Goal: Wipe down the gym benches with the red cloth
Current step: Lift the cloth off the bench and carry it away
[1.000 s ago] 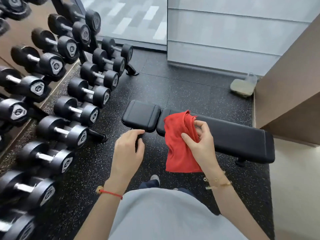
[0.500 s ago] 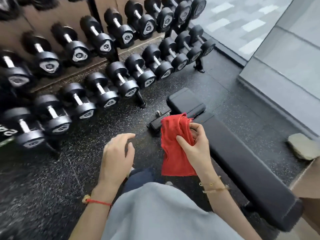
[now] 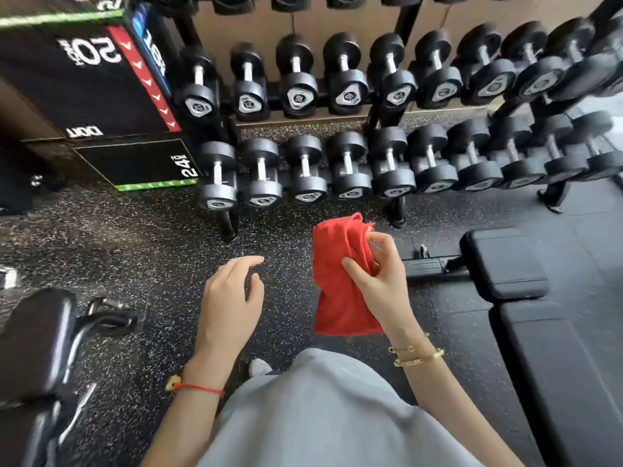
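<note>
My right hand [image 3: 379, 281] grips the red cloth [image 3: 337, 281] in mid-air above the floor, with the cloth hanging down from my fingers. Beside it, my left hand [image 3: 229, 298] hovers with relaxed fingers and holds nothing. A flat black bench [image 3: 546, 348] lies to the right, its small seat pad [image 3: 502, 261] nearest the dumbbells. The padded end of a second black bench [image 3: 30, 335] shows at the lower left. Neither hand touches a bench.
A two-tier rack of black dumbbells [image 3: 347, 163] runs across the far side, its feet on the speckled rubber floor [image 3: 141, 251]. A black plyo box [image 3: 84, 92] with printed numbers stands at the upper left.
The view has swung left: the flat bench slid to the right edge, and the plyo box and second bench came into view. Both hands keep their pose, the cloth still held.
</note>
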`<control>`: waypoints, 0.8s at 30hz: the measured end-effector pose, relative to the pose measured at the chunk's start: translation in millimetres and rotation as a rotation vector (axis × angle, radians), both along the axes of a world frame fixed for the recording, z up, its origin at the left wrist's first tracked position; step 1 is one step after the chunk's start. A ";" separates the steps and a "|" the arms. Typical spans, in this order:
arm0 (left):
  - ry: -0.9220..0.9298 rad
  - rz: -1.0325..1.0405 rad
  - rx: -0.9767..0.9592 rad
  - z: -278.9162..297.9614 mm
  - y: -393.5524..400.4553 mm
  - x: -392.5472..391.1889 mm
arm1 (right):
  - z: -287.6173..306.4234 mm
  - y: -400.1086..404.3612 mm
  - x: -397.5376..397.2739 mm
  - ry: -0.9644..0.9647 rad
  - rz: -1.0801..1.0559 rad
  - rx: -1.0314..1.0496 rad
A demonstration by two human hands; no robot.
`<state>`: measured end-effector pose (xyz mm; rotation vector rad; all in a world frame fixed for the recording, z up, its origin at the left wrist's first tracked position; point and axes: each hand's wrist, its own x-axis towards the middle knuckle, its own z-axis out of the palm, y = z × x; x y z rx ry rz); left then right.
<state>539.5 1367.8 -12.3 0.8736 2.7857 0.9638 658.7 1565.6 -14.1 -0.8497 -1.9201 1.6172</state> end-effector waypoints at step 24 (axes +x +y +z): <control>0.044 0.462 -0.016 -1.7 -171.4 -303.9 | -14.7 -140.2 -398.1 0.019 0.426 -0.034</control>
